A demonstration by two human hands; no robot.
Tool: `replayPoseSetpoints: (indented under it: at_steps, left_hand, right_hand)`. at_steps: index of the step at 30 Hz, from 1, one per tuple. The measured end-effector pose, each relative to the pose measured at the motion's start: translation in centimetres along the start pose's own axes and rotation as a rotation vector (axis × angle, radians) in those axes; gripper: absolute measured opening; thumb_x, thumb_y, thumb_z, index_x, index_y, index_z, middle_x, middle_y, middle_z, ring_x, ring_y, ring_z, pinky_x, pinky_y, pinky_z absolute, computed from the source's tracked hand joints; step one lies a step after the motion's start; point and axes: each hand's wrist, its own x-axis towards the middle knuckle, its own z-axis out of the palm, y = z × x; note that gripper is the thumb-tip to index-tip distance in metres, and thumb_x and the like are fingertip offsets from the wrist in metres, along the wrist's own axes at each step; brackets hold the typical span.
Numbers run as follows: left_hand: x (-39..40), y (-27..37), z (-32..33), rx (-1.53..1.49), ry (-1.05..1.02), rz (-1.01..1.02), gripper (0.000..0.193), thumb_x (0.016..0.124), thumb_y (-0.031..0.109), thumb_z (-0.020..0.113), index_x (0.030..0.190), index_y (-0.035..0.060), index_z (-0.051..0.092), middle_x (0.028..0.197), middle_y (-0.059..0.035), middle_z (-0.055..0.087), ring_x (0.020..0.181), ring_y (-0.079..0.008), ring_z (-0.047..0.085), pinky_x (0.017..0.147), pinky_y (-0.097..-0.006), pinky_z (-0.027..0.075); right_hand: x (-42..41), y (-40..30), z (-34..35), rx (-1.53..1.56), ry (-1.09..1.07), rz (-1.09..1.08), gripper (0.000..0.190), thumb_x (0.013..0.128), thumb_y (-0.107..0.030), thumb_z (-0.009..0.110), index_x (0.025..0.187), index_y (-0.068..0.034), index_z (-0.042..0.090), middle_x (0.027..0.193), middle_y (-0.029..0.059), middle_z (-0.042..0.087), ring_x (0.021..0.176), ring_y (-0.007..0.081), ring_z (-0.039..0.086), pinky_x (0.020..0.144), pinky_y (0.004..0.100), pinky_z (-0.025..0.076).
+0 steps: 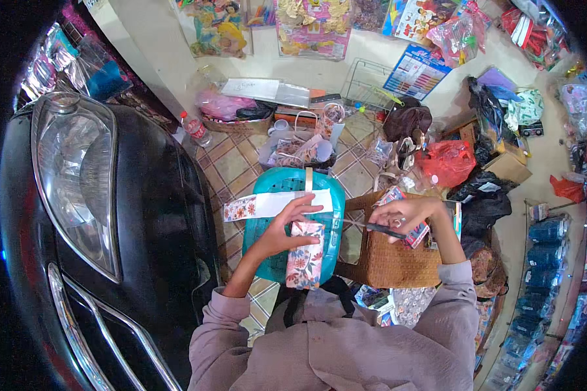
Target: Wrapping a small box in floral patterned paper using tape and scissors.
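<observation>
My left hand (283,228) holds the far end of a small box wrapped in floral paper (305,266), its thumb lying across the top. In my right hand (403,215) is a pair of scissors with dark handles (387,229), the blades pointing left toward the box. Beyond the box, a paper strip (274,204) lies across the turquoise plastic stool (266,266), mostly white side up with a floral part at its left end. A narrow tan strip (308,180) runs over the stool's far edge.
A brown woven-pattern plastic stool (391,266) stands at the right, bearing colourful packets. A black car front with a headlight (76,181) fills the left. Ahead are a bin of paper scraps (298,151), a bottle (195,129) and a red plastic bag (447,163).
</observation>
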Motion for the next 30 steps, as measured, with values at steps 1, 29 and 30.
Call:
replayPoseSetpoints:
  at_steps: [1,29,30]
  left_hand:
    - [-0.1,-0.1,-0.1,0.008,-0.004,-0.002,0.088,0.068,0.012,0.078,0.14,0.0096,0.027,0.128,-0.011,0.051,0.108,-0.0181,0.053,0.092,-0.0342,0.04]
    - [0.0,0.3,0.0,0.065,-0.017,-0.013,0.078,0.069,0.01,0.077,0.135,0.0059,0.037,0.132,-0.0109,0.048,0.122,-0.0205,0.044,0.1,-0.0359,0.035]
    - [0.0,0.2,-0.1,0.058,-0.014,-0.012,0.078,0.068,0.01,0.077,0.135,0.0059,0.037,0.132,-0.0109,0.049,0.122,-0.0203,0.044,0.1,-0.0357,0.036]
  right_hand:
    - [0.5,-0.3,0.0,-0.001,-0.002,-0.001,0.052,0.077,-0.009,0.071,0.121,0.0,0.045,0.094,0.0011,0.056,0.086,0.0082,0.053,0.074,0.0226,0.042]
    - [3.9,-1.9,-0.2,-0.128,0.028,-0.035,0.037,0.076,-0.013,0.074,0.108,0.0,0.057,0.085,0.0024,0.064,0.073,0.0062,0.058,0.061,0.0202,0.046]
    - [3.9,-1.9,-0.3,-0.12,0.025,-0.057,0.037,0.076,-0.014,0.074,0.107,0.0,0.058,0.084,0.002,0.064,0.072,0.0059,0.057,0.06,0.0199,0.045]
